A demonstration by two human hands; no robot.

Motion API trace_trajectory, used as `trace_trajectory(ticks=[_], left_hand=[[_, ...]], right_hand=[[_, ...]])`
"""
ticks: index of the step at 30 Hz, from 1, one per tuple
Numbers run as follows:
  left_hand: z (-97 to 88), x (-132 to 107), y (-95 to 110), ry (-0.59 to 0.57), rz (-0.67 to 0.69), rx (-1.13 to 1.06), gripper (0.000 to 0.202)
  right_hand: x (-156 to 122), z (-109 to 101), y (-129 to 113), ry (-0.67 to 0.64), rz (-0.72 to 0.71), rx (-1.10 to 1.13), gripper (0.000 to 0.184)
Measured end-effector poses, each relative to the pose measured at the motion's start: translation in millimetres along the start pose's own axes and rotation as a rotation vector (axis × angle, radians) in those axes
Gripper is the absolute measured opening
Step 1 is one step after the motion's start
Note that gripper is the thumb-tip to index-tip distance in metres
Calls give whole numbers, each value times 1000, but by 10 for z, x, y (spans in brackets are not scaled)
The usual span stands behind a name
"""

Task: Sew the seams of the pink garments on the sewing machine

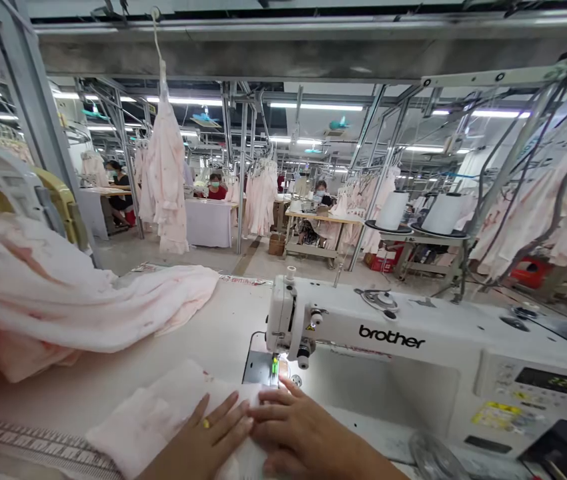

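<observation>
My left hand lies flat, fingers stretched out, on a small piece of pale pink fabric on the sewing table. A gold ring sits on one finger. My right hand rests beside it, fingers extended and pressing the same fabric just in front of the needle area of a white Brother sewing machine. The fingertips of both hands touch each other. The fabric's right edge reaches under the presser foot.
A heap of pink garments lies on the table's left side. Thread cones stand behind the machine. Pink garments hang on overhead rails; other people sit at tables far back. A control panel is at right.
</observation>
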State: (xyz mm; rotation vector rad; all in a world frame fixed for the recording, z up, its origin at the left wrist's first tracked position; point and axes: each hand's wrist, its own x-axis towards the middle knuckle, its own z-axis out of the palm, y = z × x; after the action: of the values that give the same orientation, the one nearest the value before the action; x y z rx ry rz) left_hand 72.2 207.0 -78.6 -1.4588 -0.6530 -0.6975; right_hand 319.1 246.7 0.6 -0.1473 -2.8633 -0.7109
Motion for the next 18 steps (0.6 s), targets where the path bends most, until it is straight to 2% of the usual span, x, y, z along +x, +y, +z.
trace_trajectory(ticks=[3,6,8,11,13,15,17,18], left_hand=[[222,112,87,-51,-44,24,91],[404,143,150,-112,-65,30,90],[512,153,167,-133,-45,31,89],[649,155,197,-143,27,24,80],[723,155,224,-182,40,15,72],[790,168,243,-260,35,-14,70],[843,197,242,-373,23,-78,72],[857,218,235,-440,3,-120,72]], right_hand=[[-70,-47,48,96,109,24,31],[-129,-48,106,79,260,29,26],[-161,-27,170,43,308,3,25],[-175,41,301,101,221,-136,28],[-145,89,387,255,77,-382,36],[-94,120,462,480,-53,-645,42],[-49,147,534,583,-99,-809,41],[-37,169,576,587,-100,-867,39]])
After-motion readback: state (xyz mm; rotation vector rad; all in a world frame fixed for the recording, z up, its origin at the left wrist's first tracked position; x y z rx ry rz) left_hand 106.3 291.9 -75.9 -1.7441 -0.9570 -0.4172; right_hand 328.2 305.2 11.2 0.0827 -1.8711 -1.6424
